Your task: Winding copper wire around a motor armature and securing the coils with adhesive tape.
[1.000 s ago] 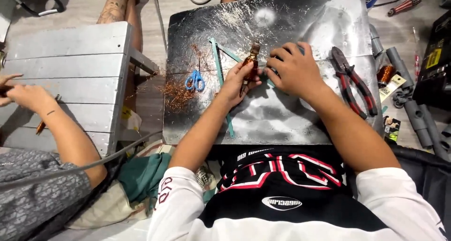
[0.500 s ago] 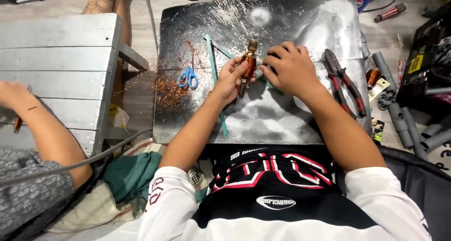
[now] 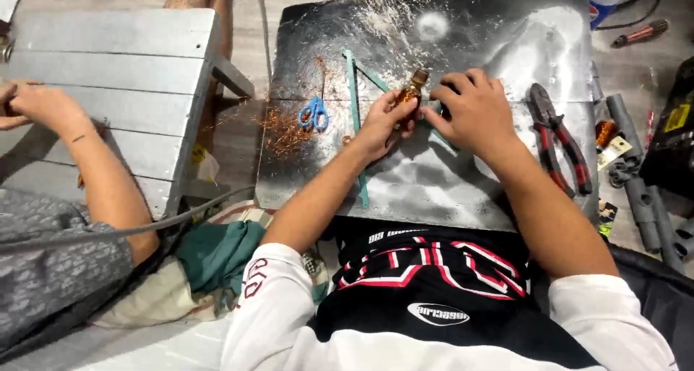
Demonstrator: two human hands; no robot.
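Note:
My left hand [image 3: 382,124] grips a small coil wound with copper-coloured wire [image 3: 410,95], held over a scuffed dark metal board [image 3: 434,190]. Just to its right, my right hand [image 3: 473,111] is curled with its fingers closed at the coil's side; what the fingertips pinch is hidden. Thin teal strips [image 3: 356,118] lie on the board beside my left hand.
Blue-handled scissors [image 3: 315,113] lie on the board's left amid copper wire scraps [image 3: 285,132]. Red-and-black pliers [image 3: 558,136] rest at its right edge. Grey tubes [image 3: 636,183] lie further right. Another person's arm [image 3: 87,154] reaches onto a grey wooden pallet [image 3: 130,89] at left.
My hands have stayed together at the coil. The other person's hand has drawn back toward the left edge of the pallet.

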